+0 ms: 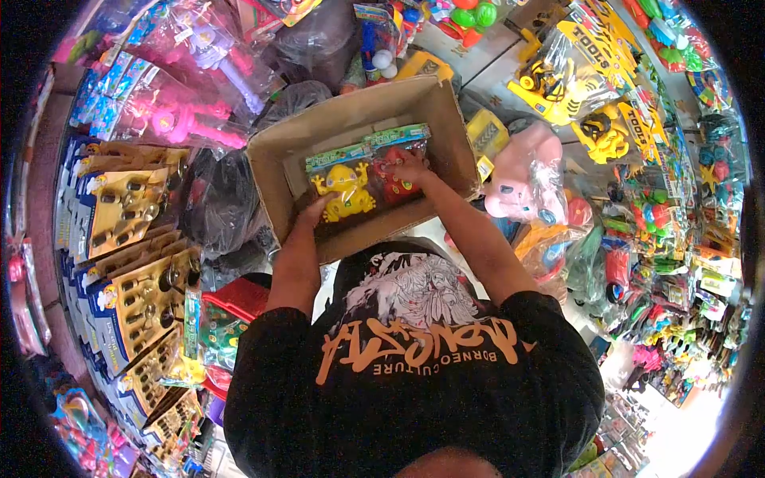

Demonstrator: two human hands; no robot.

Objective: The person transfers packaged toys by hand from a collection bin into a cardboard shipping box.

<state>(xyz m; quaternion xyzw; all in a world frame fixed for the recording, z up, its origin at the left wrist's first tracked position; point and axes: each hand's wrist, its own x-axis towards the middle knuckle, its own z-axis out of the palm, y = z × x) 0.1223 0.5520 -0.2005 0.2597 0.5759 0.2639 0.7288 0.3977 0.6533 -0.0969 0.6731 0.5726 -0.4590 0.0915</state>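
An opened cardboard box (279, 147) sits before me, its inside facing up. Two packaged toys with green header cards lie in it: a yellow frog toy (344, 191) on the left and a red toy (396, 182) of similar packaging on the right. My right hand (411, 169) reaches over the box's near side, its fingers closed on the red toy's pack. My left hand (314, 211) is inside by the left wall, beside the yellow frog's lower left edge. Most of its fingers are hidden from sight.
Black plastic bags (219, 199) press against the box's left side. Pink packaged wands (187, 119) lie beyond them. Carded wooden sets (131, 199) stand in rows at far left. A pink toy in clear plastic (526, 171) and yellow tool packs (558, 80) lie on the right.
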